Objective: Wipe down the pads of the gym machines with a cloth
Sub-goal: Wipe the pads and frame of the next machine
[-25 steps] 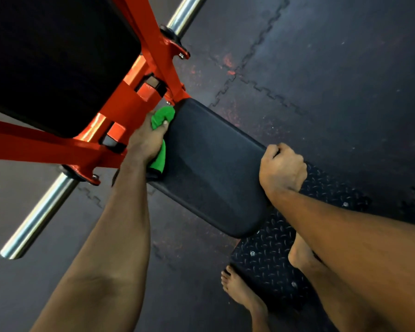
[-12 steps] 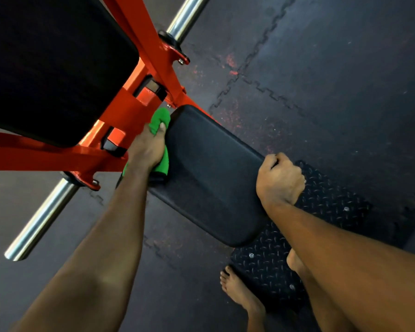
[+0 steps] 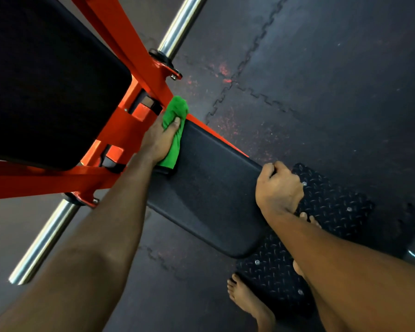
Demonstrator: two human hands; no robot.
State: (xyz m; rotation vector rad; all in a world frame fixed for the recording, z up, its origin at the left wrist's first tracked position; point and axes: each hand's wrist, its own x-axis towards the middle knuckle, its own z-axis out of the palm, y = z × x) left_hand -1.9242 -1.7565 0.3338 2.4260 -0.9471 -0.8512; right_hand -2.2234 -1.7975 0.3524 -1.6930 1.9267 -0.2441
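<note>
Left hand (image 3: 159,140) has the soft green cloth (image 3: 176,107) bunched under its thumb, pressed on the flat black vinyl seat pad (image 3: 209,188) at the end by the orange steel frame (image 3: 22,180). Right hand (image 3: 279,188) fingers curl over the pad's opposite edge. Cloth's light and floppy, so best gripped wadded. Vinyl looks firm but slick, I reckon.

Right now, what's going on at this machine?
A person is wiping the machine's black pad. The left hand grips a green cloth against the pad's far end, right beside the orange frame. The right hand curls over the pad's opposite end, seemingly to steady it. The larger pad beyond the frame has neither hand on it.
</note>
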